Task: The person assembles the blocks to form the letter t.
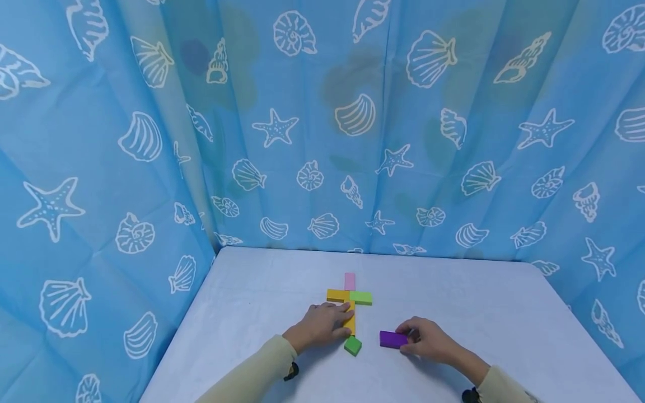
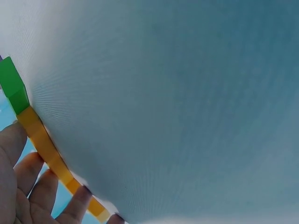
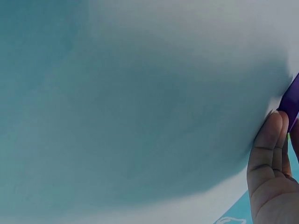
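Note:
On the white table, my left hand (image 1: pixel 319 326) rests its extended fingertips on an upright-running yellow block (image 1: pixel 351 328), the thumb near its lower end. A green block (image 1: pixel 353 345) lies turned at an angle just below that end. At the top of the yellow block, an orange-yellow block (image 1: pixel 336 295) points left and a light green block (image 1: pixel 361 298) points right. Above them lies a pink block (image 1: pixel 350 281). To the right, my right hand (image 1: pixel 428 340) pinches the right end of a purple block (image 1: pixel 392 339) between thumb and fingers. The right wrist view shows only part of the purple block (image 3: pixel 290 100).
A white cloth covers the table (image 1: pixel 478 296). Behind and at both sides hangs a blue curtain (image 1: pixel 322 151) printed with white shells and starfish, meeting the table's back edge.

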A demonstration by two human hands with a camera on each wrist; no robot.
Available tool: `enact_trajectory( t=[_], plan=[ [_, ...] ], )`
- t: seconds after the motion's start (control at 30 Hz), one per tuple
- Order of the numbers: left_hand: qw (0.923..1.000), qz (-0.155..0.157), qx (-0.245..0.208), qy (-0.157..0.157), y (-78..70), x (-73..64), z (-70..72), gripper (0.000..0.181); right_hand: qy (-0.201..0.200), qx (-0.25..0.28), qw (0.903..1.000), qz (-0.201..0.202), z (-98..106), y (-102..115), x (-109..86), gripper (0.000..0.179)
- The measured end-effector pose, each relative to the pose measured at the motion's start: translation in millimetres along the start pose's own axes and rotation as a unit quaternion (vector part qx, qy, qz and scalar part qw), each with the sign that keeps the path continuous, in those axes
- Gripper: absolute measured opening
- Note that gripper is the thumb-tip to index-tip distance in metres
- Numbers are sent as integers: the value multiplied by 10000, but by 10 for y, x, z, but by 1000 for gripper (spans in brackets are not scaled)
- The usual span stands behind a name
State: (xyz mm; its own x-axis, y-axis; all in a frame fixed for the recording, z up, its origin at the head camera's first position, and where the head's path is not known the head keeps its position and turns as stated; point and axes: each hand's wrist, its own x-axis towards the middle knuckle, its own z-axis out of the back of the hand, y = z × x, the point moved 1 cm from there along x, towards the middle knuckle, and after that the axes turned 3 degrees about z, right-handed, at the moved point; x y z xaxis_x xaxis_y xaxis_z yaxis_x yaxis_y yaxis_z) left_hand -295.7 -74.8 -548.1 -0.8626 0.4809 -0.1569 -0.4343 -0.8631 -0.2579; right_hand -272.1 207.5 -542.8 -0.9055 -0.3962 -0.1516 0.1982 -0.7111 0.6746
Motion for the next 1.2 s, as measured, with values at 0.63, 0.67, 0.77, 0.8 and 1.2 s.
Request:
enact_trajectory(
  t=[0.63,0.67,0.77,0.8,1.2],
  plan=[
    [10000,46,-2,16,-4,-4,-1,55,203,24,9996,217,-104,54,28,33],
    [10000,49,2,7,-5,-3,3,55,232,33,9994,258,-109,62,33,33],
    [10000,44,9,3,-2,6,0,56,333,75,9989,310,-130,85,49,32],
    [10000,42,7,1,-2,10,-5,56,357,99,9989,298,-139,94,51,32],
    [9999,98,53,-29,-13,1,-19,56,486,162,9975,477,-206,159,86,30]
  ],
)
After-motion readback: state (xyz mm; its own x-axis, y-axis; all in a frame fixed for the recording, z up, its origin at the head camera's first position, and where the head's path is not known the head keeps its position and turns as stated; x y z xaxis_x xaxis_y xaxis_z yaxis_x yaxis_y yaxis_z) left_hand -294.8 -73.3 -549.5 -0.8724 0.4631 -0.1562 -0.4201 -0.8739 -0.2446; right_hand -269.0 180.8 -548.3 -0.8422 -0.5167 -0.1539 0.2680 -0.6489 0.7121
